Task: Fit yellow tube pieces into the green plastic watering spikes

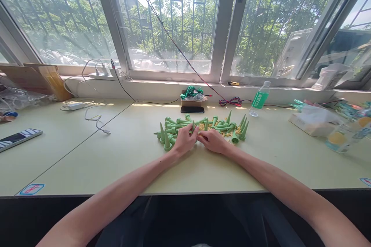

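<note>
My left hand (184,139) is closed round a green plastic spike (193,126), whose pointed tip stands up between thumb and fingers. Its thumb meets the fingertips of my right hand (215,140), which are pinched together; whatever they grip is hidden. Around both hands spreads a pile of similar pale green cone-shaped spikes (166,141), some upright on their wide bases, others lying on their sides. Small yellowish pieces (224,132) are scattered among them, too small to make out.
Behind the pile lie a black phone (192,110) and a small box (193,102) with green strands. A water bottle (259,99) stands to the right, near a tissue box (311,120). Another phone (20,139) and a white cable (98,122) lie on the left of the table (121,162).
</note>
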Action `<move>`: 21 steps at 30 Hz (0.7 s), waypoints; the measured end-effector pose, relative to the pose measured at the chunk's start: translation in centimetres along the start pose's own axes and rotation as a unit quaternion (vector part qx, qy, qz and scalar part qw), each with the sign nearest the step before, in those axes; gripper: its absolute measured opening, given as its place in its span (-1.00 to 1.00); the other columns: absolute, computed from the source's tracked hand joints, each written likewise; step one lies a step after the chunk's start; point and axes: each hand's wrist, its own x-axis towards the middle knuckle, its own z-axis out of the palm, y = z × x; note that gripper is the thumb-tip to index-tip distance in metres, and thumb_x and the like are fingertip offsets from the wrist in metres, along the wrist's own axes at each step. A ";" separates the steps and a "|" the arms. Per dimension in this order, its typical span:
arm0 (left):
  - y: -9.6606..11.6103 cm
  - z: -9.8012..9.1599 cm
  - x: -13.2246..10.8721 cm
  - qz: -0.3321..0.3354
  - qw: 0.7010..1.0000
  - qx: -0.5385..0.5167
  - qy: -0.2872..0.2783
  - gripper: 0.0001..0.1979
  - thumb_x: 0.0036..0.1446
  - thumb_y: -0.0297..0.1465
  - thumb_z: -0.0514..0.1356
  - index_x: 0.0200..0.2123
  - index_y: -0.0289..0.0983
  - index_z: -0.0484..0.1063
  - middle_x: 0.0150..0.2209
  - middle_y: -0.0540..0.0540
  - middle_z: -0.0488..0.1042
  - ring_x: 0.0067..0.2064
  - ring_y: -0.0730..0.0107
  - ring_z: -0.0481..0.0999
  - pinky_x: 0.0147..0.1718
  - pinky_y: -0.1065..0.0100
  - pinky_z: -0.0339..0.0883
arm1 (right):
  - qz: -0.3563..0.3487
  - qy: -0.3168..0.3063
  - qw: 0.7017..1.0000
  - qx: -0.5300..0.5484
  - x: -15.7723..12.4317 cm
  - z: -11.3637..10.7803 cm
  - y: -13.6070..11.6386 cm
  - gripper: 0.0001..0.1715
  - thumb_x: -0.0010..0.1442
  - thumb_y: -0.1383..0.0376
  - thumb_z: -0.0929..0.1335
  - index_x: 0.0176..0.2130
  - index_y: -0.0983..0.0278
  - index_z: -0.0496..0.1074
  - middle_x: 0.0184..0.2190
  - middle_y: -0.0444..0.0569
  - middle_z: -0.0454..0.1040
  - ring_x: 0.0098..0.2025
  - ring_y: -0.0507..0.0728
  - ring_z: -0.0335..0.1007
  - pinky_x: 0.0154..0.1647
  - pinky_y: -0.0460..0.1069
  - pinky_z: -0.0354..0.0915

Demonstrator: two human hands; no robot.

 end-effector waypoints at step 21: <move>0.3 0.1 -0.1 -0.003 1.000 -0.005 -0.006 -0.66 0.15 -0.14 0.11 -0.49 -0.29 0.37 -0.55 -0.01 0.41 -0.52 0.45 0.34 -0.52 0.41 0.18 | -0.005 -0.004 1.000 0.030 0.0 -0.1 -0.1 -0.55 0.31 0.15 0.22 -0.51 0.31 0.38 -0.65 -0.15 0.31 -0.61 -0.06 0.04 -0.49 -0.12 -0.05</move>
